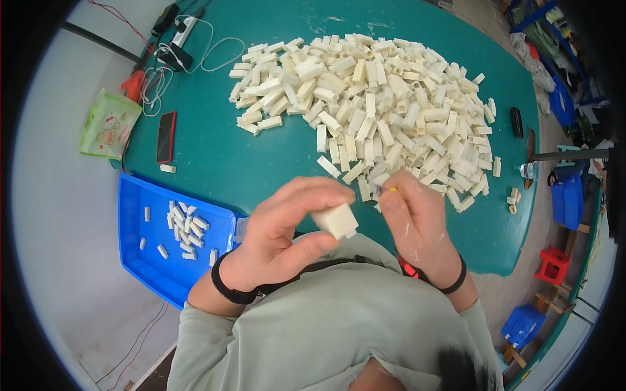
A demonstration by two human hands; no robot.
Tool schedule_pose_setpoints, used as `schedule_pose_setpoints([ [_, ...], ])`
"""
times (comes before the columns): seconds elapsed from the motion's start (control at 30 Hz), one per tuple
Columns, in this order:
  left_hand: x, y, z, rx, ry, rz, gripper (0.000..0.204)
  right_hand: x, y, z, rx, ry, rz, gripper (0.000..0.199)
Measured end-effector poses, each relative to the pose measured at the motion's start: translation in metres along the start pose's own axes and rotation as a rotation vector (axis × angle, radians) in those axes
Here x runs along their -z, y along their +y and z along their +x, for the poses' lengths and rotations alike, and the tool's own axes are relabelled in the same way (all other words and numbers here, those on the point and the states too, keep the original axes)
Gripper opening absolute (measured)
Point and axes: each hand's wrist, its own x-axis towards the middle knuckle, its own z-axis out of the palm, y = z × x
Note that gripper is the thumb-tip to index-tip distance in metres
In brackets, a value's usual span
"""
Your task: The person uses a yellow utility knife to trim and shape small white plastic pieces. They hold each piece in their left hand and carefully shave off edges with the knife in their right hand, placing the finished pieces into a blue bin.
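My left hand (280, 238) is closed around a cream-white rectangular plastic piece (340, 223), its squarish end with a small tab turned up toward me. To the right of it, my right hand (417, 218) has thumb and forefinger pinched together. A bit of yellow shows between those fingertips, but most of what they hold is hidden. Both hands are apart, close to my body. Just beyond them, a large heap of similar cream-white pieces (391, 98) spreads over the green table (215, 140).
A blue tray (134, 244) on the left holds several such pieces. Near it lie a red-edged phone (166, 137) and a lone piece (167, 168). A power strip (184, 31) with white cables sits far left. A black object (516, 122) and a few pieces lie along the right edge.
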Motion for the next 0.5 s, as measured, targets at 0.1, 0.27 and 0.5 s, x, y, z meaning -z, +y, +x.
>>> schedule_pose_setpoints([
  [0.1, 0.002, 0.003, 0.003, 0.047, 0.000, 0.062, 0.052, 0.000, -0.001, -0.004, 0.045, -0.049, 0.042, 0.031],
  [0.27, -0.012, 0.002, 0.002, 0.045, 0.183, -0.112, 0.041, -0.002, -0.006, -0.006, 0.064, -0.096, 0.031, 0.031],
  [0.5, -0.009, 0.002, 0.001, -0.142, 0.205, 0.272, 0.039, -0.005, -0.009, -0.010, 0.175, -0.091, -0.008, 0.027],
])
